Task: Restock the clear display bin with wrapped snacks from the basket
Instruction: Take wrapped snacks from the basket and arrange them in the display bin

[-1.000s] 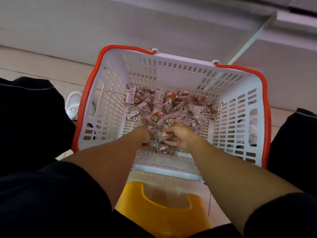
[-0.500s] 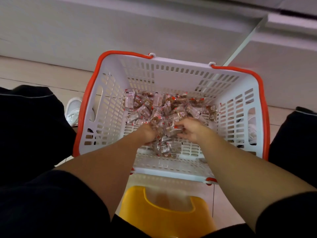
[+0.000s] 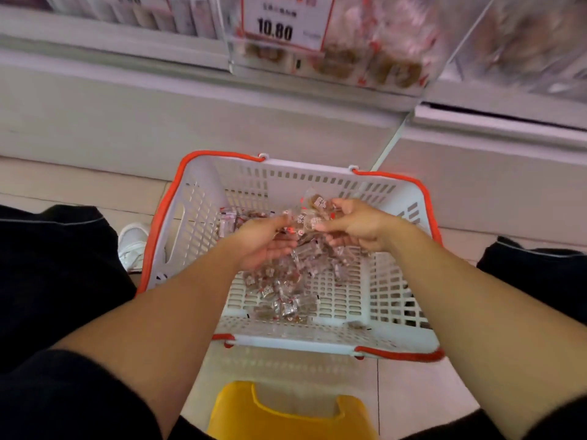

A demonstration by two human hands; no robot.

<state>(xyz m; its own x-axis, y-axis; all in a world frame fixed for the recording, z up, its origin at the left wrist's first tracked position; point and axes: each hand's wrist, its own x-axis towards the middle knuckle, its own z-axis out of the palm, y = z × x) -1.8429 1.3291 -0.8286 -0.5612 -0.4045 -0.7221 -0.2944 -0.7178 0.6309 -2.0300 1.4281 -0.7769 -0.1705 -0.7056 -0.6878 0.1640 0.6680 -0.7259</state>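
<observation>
Clear-wrapped brown snacks [image 3: 313,214] scooped above white slotted orange-rimmed plastic basket [image 3: 394,281], cupped between left hand [image 3: 265,244] and right hand [image 3: 355,225].

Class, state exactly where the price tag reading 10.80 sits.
In the head view, the price tag is at top centre, on the front of the clear display bin, above the basket.

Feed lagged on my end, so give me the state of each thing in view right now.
left hand: cupped, palm up, scooping snacks
right hand: cupped around snacks, raised above the pile
wrapped snacks: some lifted in both hands, the rest loose in the basket
basket: on the floor, partly full, handles down
clear display bin: blurred, holds some snacks
</observation>
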